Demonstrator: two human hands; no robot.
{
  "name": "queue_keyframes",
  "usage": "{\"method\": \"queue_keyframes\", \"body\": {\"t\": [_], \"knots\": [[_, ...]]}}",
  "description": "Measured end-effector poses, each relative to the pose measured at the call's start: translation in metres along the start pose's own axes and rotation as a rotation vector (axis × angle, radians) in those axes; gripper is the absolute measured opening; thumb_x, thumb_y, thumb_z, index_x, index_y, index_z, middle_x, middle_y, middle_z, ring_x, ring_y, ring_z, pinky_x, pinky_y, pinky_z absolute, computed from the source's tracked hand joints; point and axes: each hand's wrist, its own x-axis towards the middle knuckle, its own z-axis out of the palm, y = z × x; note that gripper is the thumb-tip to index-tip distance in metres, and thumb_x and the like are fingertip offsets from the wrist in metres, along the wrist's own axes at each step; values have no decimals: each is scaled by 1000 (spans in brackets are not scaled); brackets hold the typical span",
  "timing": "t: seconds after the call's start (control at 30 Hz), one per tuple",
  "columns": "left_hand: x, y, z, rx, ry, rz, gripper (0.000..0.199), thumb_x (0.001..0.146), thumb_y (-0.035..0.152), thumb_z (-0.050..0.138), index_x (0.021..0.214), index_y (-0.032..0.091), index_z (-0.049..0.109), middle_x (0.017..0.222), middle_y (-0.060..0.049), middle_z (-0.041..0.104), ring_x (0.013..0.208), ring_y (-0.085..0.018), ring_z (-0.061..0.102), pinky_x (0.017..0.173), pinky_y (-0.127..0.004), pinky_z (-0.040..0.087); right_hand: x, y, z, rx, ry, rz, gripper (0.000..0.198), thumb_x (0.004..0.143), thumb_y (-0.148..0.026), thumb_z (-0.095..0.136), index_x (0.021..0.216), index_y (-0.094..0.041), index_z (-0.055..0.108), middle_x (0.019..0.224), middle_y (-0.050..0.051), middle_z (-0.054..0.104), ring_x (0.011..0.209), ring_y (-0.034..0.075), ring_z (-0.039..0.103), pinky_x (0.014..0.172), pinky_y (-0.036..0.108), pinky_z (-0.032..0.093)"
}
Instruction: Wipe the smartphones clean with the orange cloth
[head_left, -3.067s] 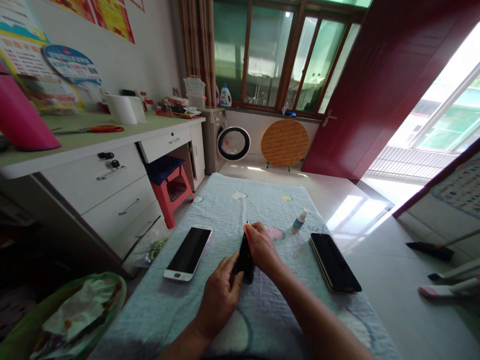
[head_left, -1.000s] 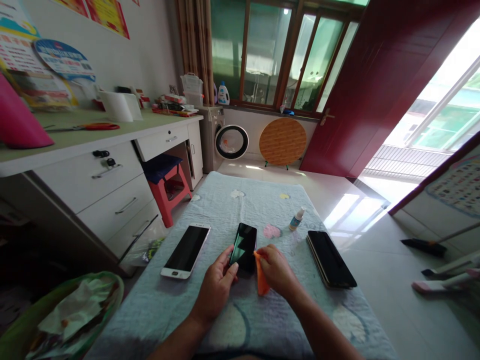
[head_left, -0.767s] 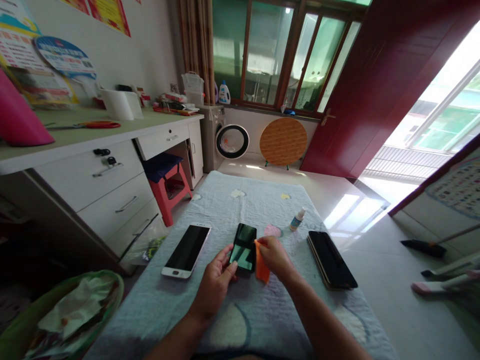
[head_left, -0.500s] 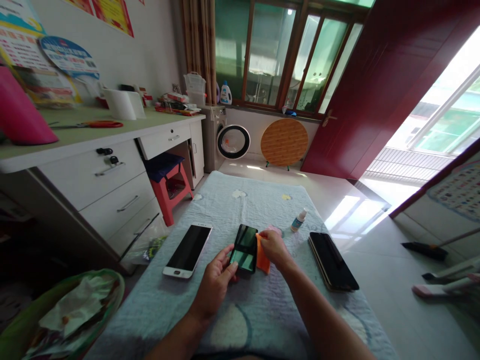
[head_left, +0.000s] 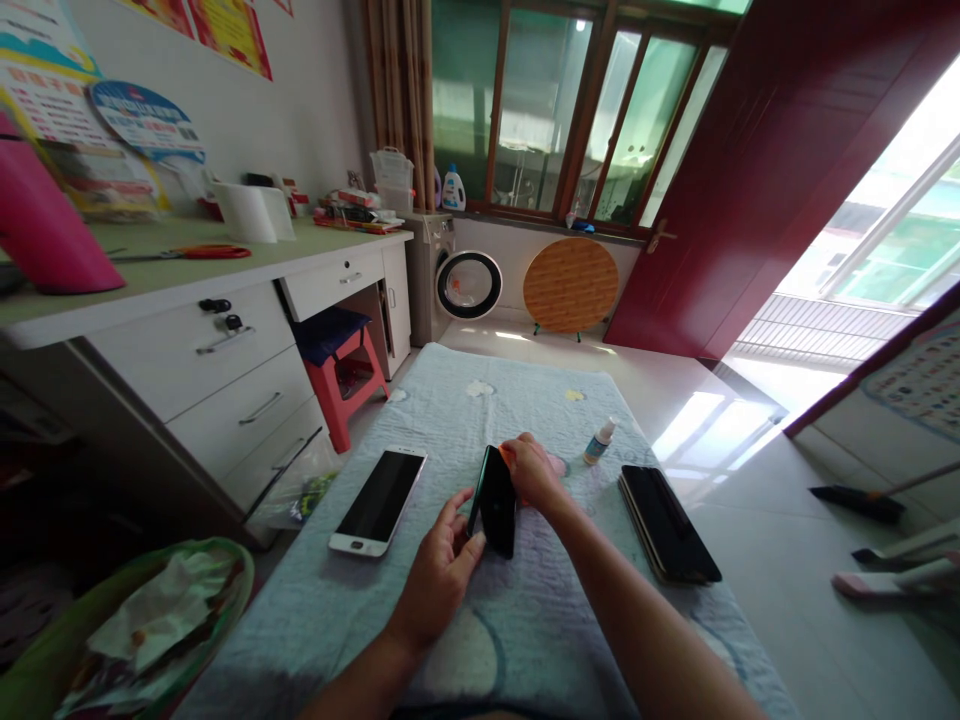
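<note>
The black phone is being gripped, tilted over the blue cover, by the left hand; the right hand is pinching an orange cloth at its upper edge. Wiping seems under way; whether the white phone and stacked devices are awaiting it is unclear.
</note>
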Motion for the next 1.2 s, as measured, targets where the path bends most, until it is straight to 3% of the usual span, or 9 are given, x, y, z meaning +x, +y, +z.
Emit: {"method": "queue_keyframes", "body": {"t": [0.2,0.33,0.53,0.6,0.77,0.83,0.97,1.2], "knots": [[-5,-1,2,353,23,137,59,89,29,53,143,18,31,70,5,49,58,-15,48,58,-26,38,-1,-14,0,57,26,-175,25,94,-17,47,106,-21,69,101,5,59,95,15,54,84,24,38],[-6,0,3,430,29,178,60,91,27,49,145,17,25,70,5,47,57,-15,47,59,-27,37,-8,-19,-1,104,67,-308,27,95,-16,46,104,-23,70,104,5,58,98,16,51,88,27,39],[-9,-1,7,438,73,214,72,92,27,46,151,18,5,73,4,52,60,-16,53,63,-27,42,-43,-28,-3,156,22,-369,32,90,-7,45,100,-23,71,104,5,57,98,17,51,87,29,42],[-10,-1,7,444,80,218,75,92,26,45,151,17,0,78,2,58,65,-18,59,68,-29,45,-62,-33,-6,205,17,-405,30,89,-8,47,102,-23,70,106,5,56,98,17,52,88,28,42],[-10,-3,8,410,91,268,81,89,26,48,152,18,-3,110,-8,67,105,-25,63,88,-36,47,-94,-40,-13,237,-58,-425,26,86,-8,51,99,-23,68,106,4,53,97,16,52,88,27,43],[-10,-5,9,436,99,278,80,89,26,49,152,18,-1,103,-7,68,98,-26,66,85,-35,48,-91,-39,-15,232,-54,-430,26,87,-9,51,101,-22,67,107,5,54,97,16,52,88,27,44],[-10,-8,11,567,101,335,75,91,24,46,152,16,3,76,1,60,65,-21,61,70,-32,47,-61,-32,-15,177,29,-350,25,93,-14,46,100,-22,69,102,5,55,94,16,54,85,26,44],[-10,-7,12,580,104,347,70,91,26,48,151,17,14,83,-4,61,71,-22,62,72,-34,46,-2,-15,-12,112,57,-197,28,94,-15,45,107,-20,69,106,6,55,89,13,56,84,24,43]]}}
